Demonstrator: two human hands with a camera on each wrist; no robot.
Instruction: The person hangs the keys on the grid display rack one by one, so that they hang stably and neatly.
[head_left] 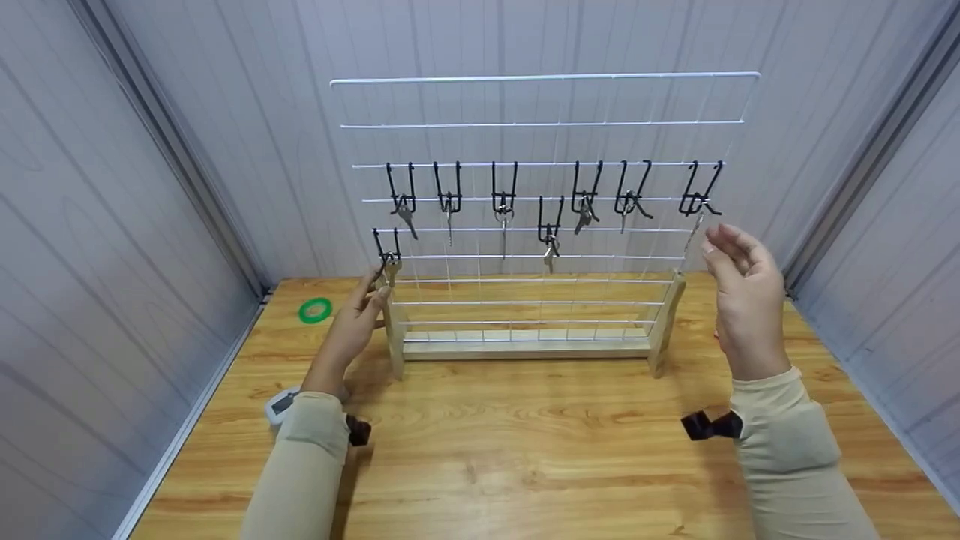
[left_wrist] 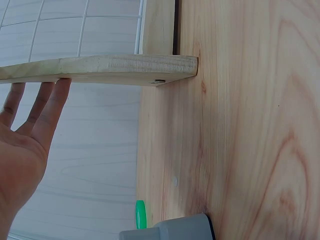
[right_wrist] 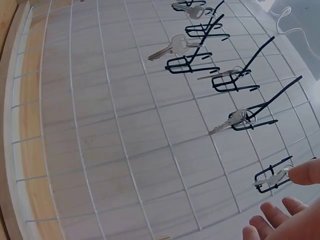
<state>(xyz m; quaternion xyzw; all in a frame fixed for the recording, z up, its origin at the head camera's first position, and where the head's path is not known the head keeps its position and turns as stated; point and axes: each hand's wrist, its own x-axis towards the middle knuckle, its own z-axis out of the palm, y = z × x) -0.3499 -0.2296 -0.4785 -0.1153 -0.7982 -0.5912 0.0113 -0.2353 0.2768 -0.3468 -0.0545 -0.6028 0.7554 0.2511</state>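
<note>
Over near the desk's [head_left: 525,442] back left corner there's a green tape ring [head_left: 315,310]. Your left hand [head_left: 354,324] sits by the rack's [head_left: 544,120] left wooden post [head_left: 394,330], fingers straight and relaxed, tips against the wood, gripping nothing. Right above it a key [head_left: 390,268] hangs on the lowest left hook [head_left: 387,246]. More keys dangle along the wire grid. Your right hand [head_left: 739,296] hovers by the far right hook [head_left: 699,191], fingers loosely spread, close to its key [right_wrist: 270,178] but not pinching it.
</note>
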